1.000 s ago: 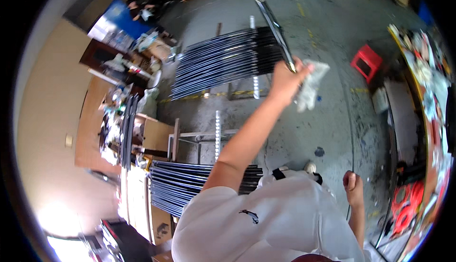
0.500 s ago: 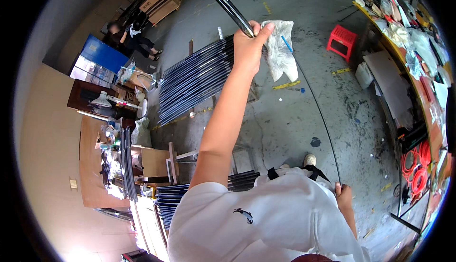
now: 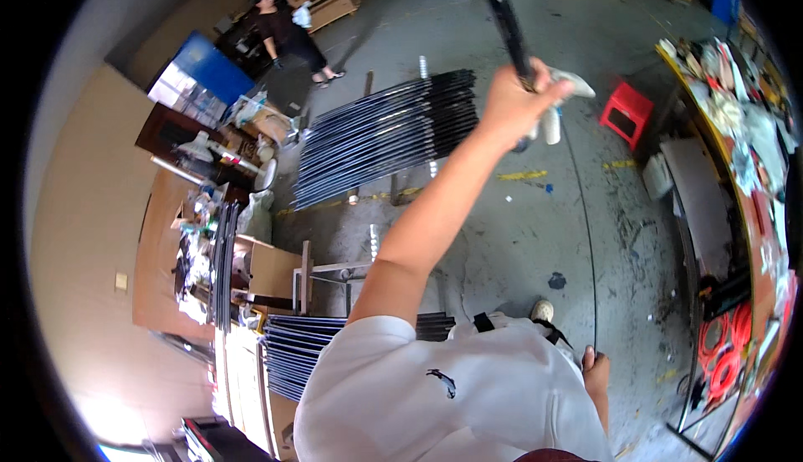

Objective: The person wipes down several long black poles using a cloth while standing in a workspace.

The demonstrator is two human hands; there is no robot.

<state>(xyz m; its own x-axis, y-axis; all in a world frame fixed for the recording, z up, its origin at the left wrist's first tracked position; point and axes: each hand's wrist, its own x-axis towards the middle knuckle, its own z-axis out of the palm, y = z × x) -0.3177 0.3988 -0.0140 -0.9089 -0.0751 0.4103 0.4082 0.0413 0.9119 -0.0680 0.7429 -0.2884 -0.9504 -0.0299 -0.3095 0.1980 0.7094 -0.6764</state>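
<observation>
The black tube (image 3: 508, 25) is held in the upper centre of the frame by the left hand (image 3: 512, 109), whose fingers are curled around its lower end. A whitish cloth (image 3: 579, 84) is kept in the same hand, at its right side. In the lower right, a thin dark rod (image 3: 593, 253) is pinched by the fingers of the right hand (image 3: 595, 372); its upper part is directed toward the cloth. Many dark tubes (image 3: 368, 140) are laid side by side left of centre. A red stool (image 3: 626, 117) is placed at the right, near the cluttered desk (image 3: 696, 89).
</observation>
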